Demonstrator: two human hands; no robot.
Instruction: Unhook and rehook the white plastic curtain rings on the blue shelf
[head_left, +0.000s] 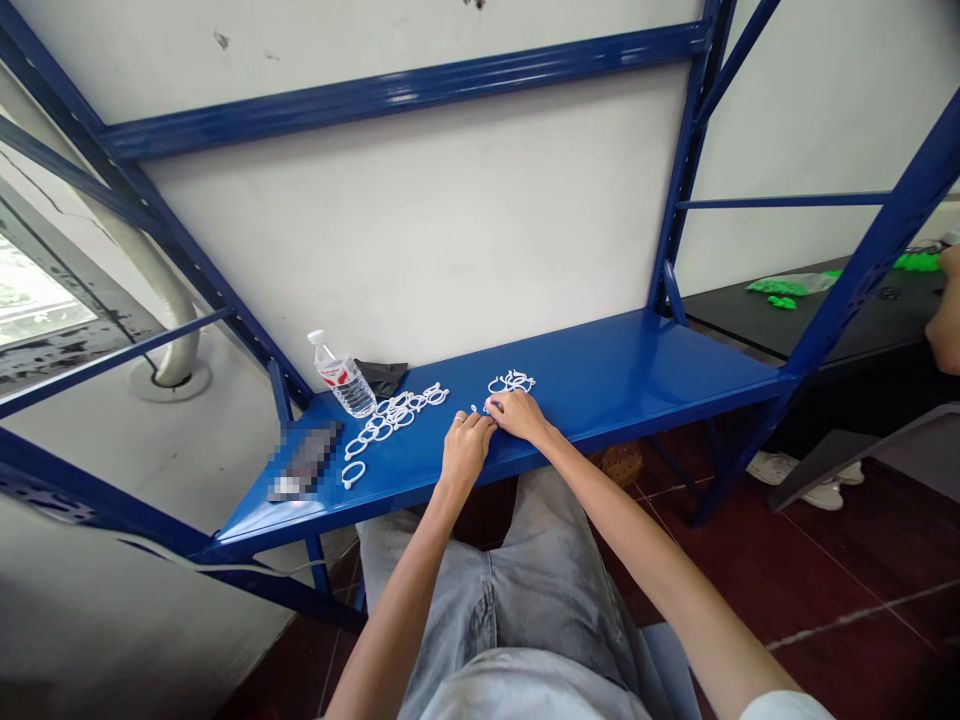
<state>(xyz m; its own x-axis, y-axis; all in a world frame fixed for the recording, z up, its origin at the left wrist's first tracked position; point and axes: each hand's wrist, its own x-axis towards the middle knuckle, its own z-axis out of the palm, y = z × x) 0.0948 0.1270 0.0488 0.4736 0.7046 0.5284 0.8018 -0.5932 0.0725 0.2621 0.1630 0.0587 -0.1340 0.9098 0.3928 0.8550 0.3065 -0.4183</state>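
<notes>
Both hands rest on the blue metal shelf (pixel 615 370), close together. My left hand (pixel 465 447) has its fingers curled, and my right hand (pixel 519 412) is curled beside it; together they pinch a small white plastic ring (pixel 487 408) between their fingertips. A long scatter of white rings (pixel 394 415) lies to the left of my hands. A smaller cluster of white rings (pixel 511 381) lies just beyond my right hand. One ring (pixel 353 474) sits alone near the shelf's front left.
A clear water bottle (pixel 343 375) lies at the back left, with a dark cloth (pixel 381 376) behind it. A blurred dark object (pixel 304 462) is at the shelf's left end. On the right, another person's hand (pixel 946 320) is at a black table (pixel 862 330) with green parts (pixel 780 290).
</notes>
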